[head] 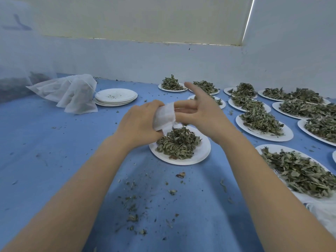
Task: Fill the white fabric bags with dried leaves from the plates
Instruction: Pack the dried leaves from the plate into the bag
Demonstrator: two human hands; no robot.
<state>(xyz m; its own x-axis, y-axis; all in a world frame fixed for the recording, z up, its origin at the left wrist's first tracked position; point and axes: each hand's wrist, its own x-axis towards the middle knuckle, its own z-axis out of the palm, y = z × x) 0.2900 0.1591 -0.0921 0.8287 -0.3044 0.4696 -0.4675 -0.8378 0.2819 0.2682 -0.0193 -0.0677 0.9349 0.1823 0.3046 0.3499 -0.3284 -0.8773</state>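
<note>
We hold one small white bag (164, 116) above the nearest plate (198, 153) of dried leaves (177, 142): our left hand (141, 122) grips it, our right hand (197, 110) has fingers inside its mouth, forefinger raised. About eleven more heaped plates (283, 132) crowd the right; one stack of emptied plates (116, 97) and a pile of larger bags (72, 93) lie left on the blue table (45, 142).

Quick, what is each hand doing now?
Left hand: grips the small white fabric bag.
Right hand: fingers in the bag's mouth, index finger straight.
</note>
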